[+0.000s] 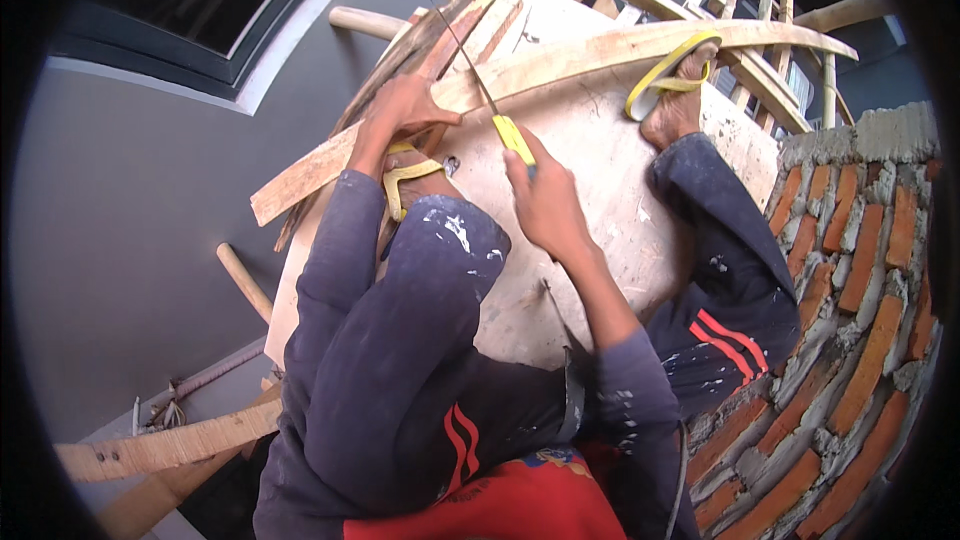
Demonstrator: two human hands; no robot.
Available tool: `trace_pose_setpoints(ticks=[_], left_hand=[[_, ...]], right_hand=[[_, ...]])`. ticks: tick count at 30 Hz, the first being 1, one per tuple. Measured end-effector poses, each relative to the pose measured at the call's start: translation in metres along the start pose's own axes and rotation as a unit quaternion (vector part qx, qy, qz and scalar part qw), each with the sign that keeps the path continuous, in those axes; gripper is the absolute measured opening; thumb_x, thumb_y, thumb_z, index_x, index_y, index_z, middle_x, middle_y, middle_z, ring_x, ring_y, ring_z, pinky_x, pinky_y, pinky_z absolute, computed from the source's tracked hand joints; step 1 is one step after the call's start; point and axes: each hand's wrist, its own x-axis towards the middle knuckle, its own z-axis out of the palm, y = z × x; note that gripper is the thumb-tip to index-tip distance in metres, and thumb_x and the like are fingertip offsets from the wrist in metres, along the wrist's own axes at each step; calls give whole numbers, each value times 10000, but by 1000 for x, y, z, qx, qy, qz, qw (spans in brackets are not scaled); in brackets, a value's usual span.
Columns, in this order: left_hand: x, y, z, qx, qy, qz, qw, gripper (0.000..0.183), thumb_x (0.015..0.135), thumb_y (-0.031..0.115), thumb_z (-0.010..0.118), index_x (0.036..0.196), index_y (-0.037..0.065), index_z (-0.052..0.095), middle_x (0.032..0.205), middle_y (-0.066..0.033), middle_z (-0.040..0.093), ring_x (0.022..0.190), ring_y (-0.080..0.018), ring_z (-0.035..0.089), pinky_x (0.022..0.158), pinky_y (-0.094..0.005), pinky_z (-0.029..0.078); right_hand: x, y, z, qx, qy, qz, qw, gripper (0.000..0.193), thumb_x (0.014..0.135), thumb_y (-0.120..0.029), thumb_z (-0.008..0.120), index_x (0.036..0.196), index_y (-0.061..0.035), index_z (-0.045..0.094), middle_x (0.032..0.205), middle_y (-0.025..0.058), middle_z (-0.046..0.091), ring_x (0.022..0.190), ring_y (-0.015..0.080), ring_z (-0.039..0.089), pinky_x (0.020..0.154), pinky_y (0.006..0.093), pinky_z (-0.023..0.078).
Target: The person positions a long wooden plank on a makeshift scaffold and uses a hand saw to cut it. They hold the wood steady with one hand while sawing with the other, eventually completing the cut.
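Observation:
A long pale wooden plank (590, 52) lies across a light plywood board (600, 190). My left hand (403, 108) is closed over the plank on its left part, thumb stretched along the near edge. In my right hand (550, 205) is a handsaw (513, 138) with a yellow handle. Its thin blade points away and crosses the plank just right of my left hand; whether the teeth are in the wood I cannot tell. My right foot (672, 105), in a yellow-strapped flip-flop, rests at the plank's right part. My left foot (418, 180) is beside my left wrist.
A brick wall (850, 320) with rough mortar rises on the right. A grey wall (150, 220) with a dark window (190, 0) stands left. Wooden poles and slats (770, 30) cross at the far right. A dark pointed strip (562, 310) lies near my lap.

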Motion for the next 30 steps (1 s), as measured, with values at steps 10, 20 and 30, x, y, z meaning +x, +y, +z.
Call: trace_pose_setpoints(ticks=[10, 20, 30], left_hand=[[3, -9, 10, -6, 41, 33, 999, 750, 556, 564, 779, 1076, 51, 609, 875, -269, 678, 837, -405, 663, 767, -461, 516], [-3, -23, 9, -20, 12, 3, 1000, 808, 526, 610, 787, 980, -52, 692, 909, -268, 684, 881, -388, 671, 798, -426, 518], [-1, 2, 4, -1, 20, -12, 1000, 783, 519, 620, 790, 935, -37, 703, 921, -265, 686, 880, -389, 672, 796, -439, 521]], right_hand=[[-13, 9, 1, 42, 7, 53, 998, 411, 970, -243, 504, 1348, -81, 500, 965, 315, 640, 964, 492, 601, 791, 472, 498], [-83, 21, -27, 48, -24, 30, 998, 451, 956, -195, 522, 1376, -41, 461, 1001, 324, 631, 948, 474, 620, 807, 461, 497], [30, -10, 18, -18, 39, 27, 999, 450, 973, -280, 480, 1359, -50, 462, 889, 332, 632, 931, 508, 593, 803, 517, 465]])
